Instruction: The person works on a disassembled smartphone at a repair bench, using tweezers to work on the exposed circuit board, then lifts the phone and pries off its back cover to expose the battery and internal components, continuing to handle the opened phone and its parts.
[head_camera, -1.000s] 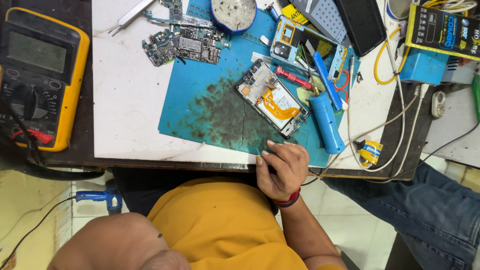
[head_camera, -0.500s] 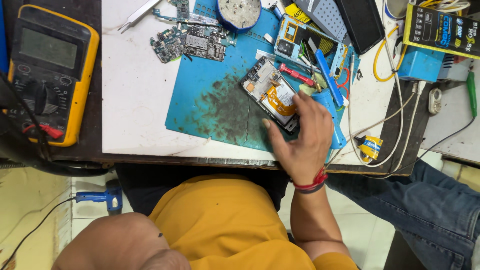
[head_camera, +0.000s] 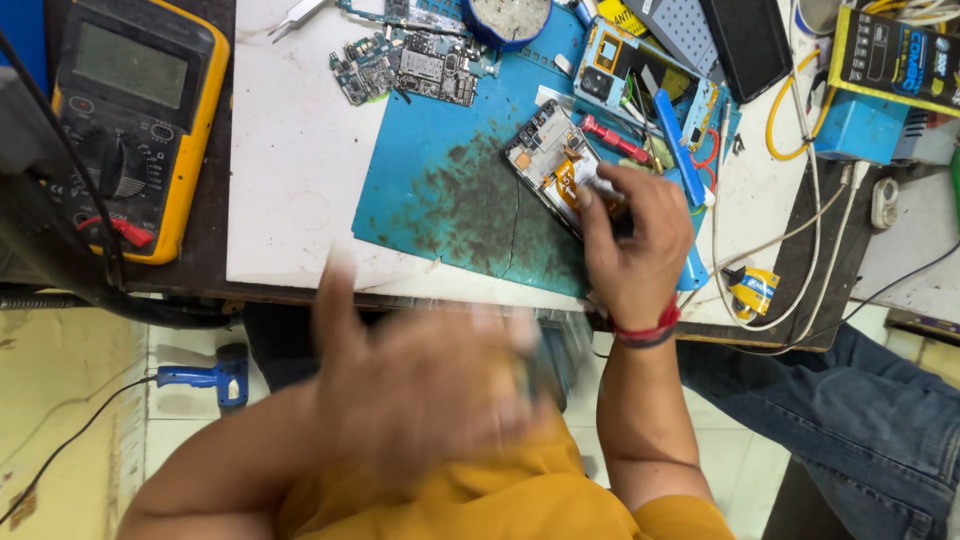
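Observation:
An opened phone (head_camera: 548, 160) with bare orange and metal insides lies tilted on a stained blue work mat (head_camera: 450, 200). My right hand (head_camera: 630, 245), with a red band at the wrist, lies over the phone's near end with its fingers curled on it. My left hand (head_camera: 420, 385) is a blur below the table's front edge, above my orange shirt. A dark blurred shape sits beside its fingers, and I cannot tell whether the hand holds it.
A yellow multimeter (head_camera: 130, 120) lies at the left. Loose circuit boards (head_camera: 420, 60), a round tin (head_camera: 510, 18), a red-handled screwdriver (head_camera: 615, 140) and a blue tool (head_camera: 680, 140) crowd the mat's far side. Cables and a blue box (head_camera: 860, 125) lie right. Another person's jeans-clad leg (head_camera: 860, 420) is at the lower right.
My right hand went from the table's front edge up onto the phone. My left hand has swung into view below the table, blurred by its motion.

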